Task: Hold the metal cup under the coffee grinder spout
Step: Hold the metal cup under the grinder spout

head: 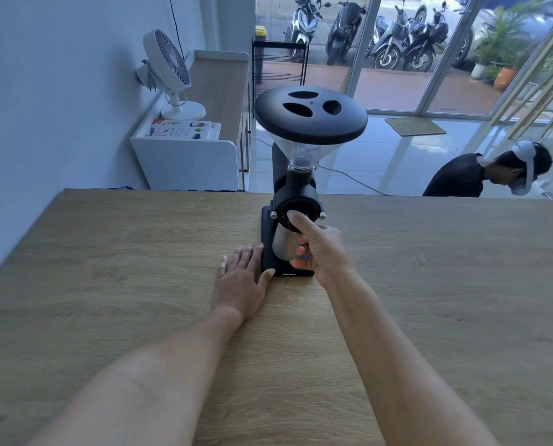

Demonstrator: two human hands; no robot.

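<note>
Your right hand [321, 252] grips the metal cup [283, 244] under the grinder [297, 201]; left hand [241, 280] lies flat, empty, touching its base; bare table [107, 284] both sides.

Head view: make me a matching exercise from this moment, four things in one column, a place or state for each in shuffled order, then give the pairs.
Things:
1. metal cup
2. left hand
3. white fan
4. coffee grinder

Places or states:
A. flat on the wooden table, beside the grinder's base
B. on the white cabinet by the wall
C. gripped by the right hand, under the grinder's front
D. upright at the table's far edge, black lid on its hopper

Pairs: 1-C, 2-A, 3-B, 4-D
</note>
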